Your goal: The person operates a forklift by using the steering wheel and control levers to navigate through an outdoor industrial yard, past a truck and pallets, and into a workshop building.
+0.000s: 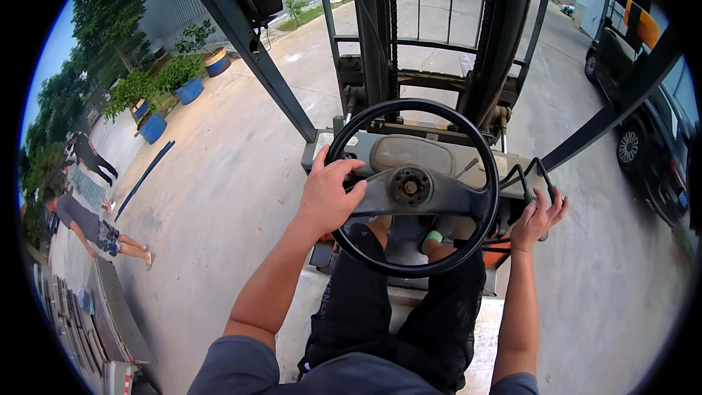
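Observation:
I am seated at a forklift's black steering wheel [488, 168], its hub [411, 186] in the middle of the view. My left hand [330, 194] lies over the left side of the rim, fingers loosely bent round it and the thumb by the spoke. To the right of the wheel, my right hand [540, 221] has its fingers curled at the ends of the bent black control levers [518, 172]. Its fingertips partly hide the lever ends. Both feet show through the wheel, down on the floor of the cab.
Ahead stand the dark mast [373, 36] and load guard. A black car [647, 113] is parked at right. Two people [91, 153] [88, 223] are at left, near a dark bar [145, 179] on the ground, blue planters [152, 128] and stacked boards [80, 322].

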The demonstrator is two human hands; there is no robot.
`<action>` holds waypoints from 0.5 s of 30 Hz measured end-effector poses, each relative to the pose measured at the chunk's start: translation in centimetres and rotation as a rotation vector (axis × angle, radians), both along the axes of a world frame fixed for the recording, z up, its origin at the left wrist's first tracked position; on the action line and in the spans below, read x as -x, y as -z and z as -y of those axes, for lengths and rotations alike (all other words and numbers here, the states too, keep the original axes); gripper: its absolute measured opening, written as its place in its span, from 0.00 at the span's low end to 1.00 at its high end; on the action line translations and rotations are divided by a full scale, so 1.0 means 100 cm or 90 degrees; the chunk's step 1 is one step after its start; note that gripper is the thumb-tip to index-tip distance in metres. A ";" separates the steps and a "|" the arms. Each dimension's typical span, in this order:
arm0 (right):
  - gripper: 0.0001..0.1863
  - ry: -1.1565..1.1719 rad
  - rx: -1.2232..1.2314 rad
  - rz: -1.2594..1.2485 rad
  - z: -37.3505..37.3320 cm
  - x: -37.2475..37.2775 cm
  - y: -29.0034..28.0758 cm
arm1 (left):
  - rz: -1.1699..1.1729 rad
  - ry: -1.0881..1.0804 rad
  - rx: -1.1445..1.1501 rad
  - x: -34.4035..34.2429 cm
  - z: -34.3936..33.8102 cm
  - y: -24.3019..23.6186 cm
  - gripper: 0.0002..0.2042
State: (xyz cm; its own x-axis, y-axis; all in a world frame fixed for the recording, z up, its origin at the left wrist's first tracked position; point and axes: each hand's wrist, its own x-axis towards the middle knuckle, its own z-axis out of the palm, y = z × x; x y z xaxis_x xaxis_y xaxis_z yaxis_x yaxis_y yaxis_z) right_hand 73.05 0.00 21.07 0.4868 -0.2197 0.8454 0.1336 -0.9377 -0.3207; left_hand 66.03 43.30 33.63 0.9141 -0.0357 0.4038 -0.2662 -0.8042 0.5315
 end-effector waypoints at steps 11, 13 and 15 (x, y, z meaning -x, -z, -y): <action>0.15 -0.017 -0.037 -0.003 -0.011 -0.005 -0.001 | 0.003 0.014 -0.003 0.011 0.002 0.011 0.14; 0.16 -0.036 -0.065 0.001 -0.010 -0.005 0.001 | 0.006 0.015 -0.004 0.013 0.005 0.011 0.14; 0.16 -0.046 -0.076 0.015 -0.010 -0.004 -0.003 | 0.008 0.016 0.002 0.016 0.005 0.018 0.14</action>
